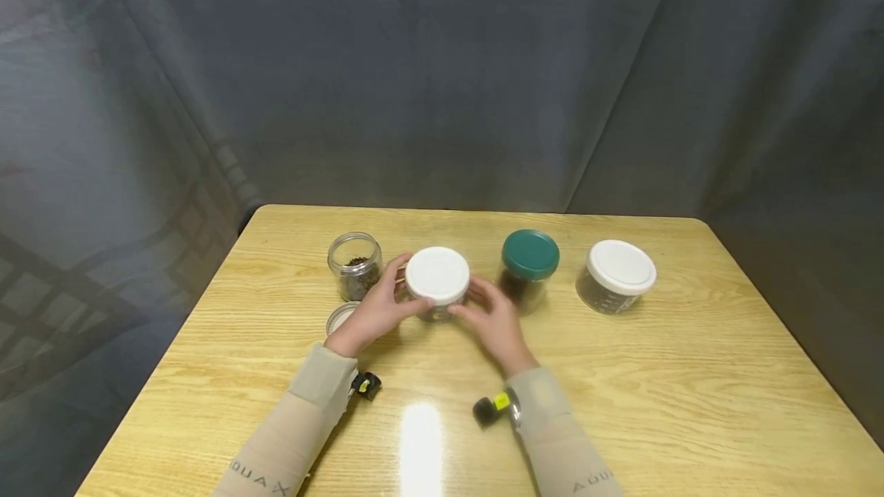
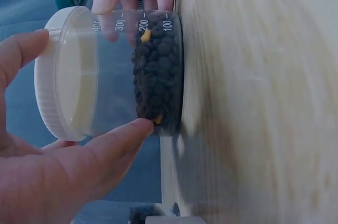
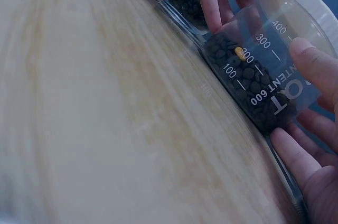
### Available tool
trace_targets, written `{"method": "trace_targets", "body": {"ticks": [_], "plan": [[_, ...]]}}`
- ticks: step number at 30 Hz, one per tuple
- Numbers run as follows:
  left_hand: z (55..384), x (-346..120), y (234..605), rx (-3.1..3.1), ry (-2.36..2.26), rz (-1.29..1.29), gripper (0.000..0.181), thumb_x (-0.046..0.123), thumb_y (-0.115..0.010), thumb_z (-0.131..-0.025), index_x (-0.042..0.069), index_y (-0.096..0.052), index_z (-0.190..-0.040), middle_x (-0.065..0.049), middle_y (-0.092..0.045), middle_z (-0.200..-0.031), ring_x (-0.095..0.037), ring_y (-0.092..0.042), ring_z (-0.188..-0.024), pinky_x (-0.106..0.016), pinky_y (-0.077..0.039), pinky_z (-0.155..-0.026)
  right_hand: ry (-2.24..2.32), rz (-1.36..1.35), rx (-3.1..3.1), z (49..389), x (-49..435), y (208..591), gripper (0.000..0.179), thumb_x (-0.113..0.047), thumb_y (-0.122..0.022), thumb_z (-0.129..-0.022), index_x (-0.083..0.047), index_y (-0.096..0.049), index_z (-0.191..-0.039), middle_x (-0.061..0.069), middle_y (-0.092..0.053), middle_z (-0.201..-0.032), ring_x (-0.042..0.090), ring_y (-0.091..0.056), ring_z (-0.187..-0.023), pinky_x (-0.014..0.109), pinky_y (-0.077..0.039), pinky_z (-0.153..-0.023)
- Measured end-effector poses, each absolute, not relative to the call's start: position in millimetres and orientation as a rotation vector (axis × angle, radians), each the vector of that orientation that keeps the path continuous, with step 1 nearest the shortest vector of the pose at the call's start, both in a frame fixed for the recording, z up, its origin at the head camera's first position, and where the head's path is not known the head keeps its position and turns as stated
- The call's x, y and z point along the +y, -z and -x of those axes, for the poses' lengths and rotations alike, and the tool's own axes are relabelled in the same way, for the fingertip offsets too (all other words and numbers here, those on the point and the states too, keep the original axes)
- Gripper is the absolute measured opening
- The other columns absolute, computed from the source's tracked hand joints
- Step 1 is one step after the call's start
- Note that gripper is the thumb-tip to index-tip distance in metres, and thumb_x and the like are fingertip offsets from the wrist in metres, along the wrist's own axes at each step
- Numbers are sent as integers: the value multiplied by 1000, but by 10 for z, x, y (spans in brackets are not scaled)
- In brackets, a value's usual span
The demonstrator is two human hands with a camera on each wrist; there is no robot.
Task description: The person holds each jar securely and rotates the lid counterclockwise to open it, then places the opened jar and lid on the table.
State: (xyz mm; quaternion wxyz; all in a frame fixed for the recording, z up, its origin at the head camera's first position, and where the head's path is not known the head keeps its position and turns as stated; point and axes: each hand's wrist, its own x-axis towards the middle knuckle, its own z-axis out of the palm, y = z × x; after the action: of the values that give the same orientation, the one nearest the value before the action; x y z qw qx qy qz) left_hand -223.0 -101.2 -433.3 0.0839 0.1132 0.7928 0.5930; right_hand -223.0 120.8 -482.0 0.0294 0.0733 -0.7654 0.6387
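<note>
Cupping a clear, white-lidded jar (image 2: 113, 78) from opposite sides, we have it grasped by our left grip (image 1: 381, 304) and right grip (image 1: 493, 320) together, the jar directly between them. One digit of the left sits on the rim of the ribbed white lid (image 1: 437, 274), another low on the wall; the right thumb rests on the clear wall just below that lid, with fingers nearer the base. We judge that this two-sided spread steadies a body too wide for an easy one-handed hold. The dark pellets (image 2: 156, 71), a few orange bits among them, lie low inside, which should help balance. Whether the base bears on the worktop (image 1: 691, 390) we cannot tell.

Just beside our left grip, partly hidden by its wrist, lies a pale disc (image 1: 341, 318), perhaps put there as the lid of the open clear jar (image 1: 354, 251) just beyond that grip. Past our right grip stands a green-lidded jar (image 1: 530, 254), and farther right a second white-lidded jar (image 1: 616, 278); we suppose the gaps leave room for fingers. Behind everything hangs a grey curtain (image 1: 442, 83).
</note>
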Motion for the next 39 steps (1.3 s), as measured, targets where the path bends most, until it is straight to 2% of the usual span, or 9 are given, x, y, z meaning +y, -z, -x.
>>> {"method": "trace_targets", "body": {"ticks": [11, 17, 24, 30, 39], "plan": [[2243, -997, 4323, 2320, -1855, -226, 88, 15, -85, -83, 7, -27, -149, -21, -41, -152, -37, -43, -141, -47, -38, -117, -1946, -222, -2377, 2230, 1215, 4821, 69, -17, -86, -79, -9, -57, -141, 11, -60, -139, 27, -59, -127, 30, -54, -99], [2242, -1001, 4317, 2306, -1842, -198, 86, 14, -85, -83, 3, -27, -144, -27, -38, -155, -38, -40, -143, -48, -37, -117, -1935, -225, -2382, 2221, 1220, 4819, 68, -18, -86, -80, -8, -57, -141, 11, -60, -139, 28, -58, -127, 32, -54, -100], [2231, -991, 4323, 2350, -1812, -260, 98, 14, -84, -85, 8, -16, -157, -25, -39, -154, -40, -40, -142, -48, -39, -116, -1950, -211, -2387, 2201, 1208, 4766, 68, -14, -85, -81, -6, -56, -141, 14, -59, -141, 31, -57, -129, 36, -53, -102], [2226, -996, 4331, 2412, -1753, -294, 92, 20, -83, -86, 9, -26, -157, -17, -41, -152, -38, -41, -141, -45, -42, -114, -1944, -213, -2389, 2199, 1203, 4761, 69, -17, -86, -80, -7, -56, -141, 13, -60, -140, 30, -58, -128, 33, -54, -100], [2216, -976, 4356, 2428, -1821, -273, 90, 22, -84, -85, 7, -27, -153, -26, -43, -151, -41, -44, -139, -51, -39, -115, -1932, -224, -2383, 2217, 1207, 4803, 70, -20, -86, -79, -9, -56, -141, 11, -60, -140, 28, -58, -128, 31, -54, -100]]}}
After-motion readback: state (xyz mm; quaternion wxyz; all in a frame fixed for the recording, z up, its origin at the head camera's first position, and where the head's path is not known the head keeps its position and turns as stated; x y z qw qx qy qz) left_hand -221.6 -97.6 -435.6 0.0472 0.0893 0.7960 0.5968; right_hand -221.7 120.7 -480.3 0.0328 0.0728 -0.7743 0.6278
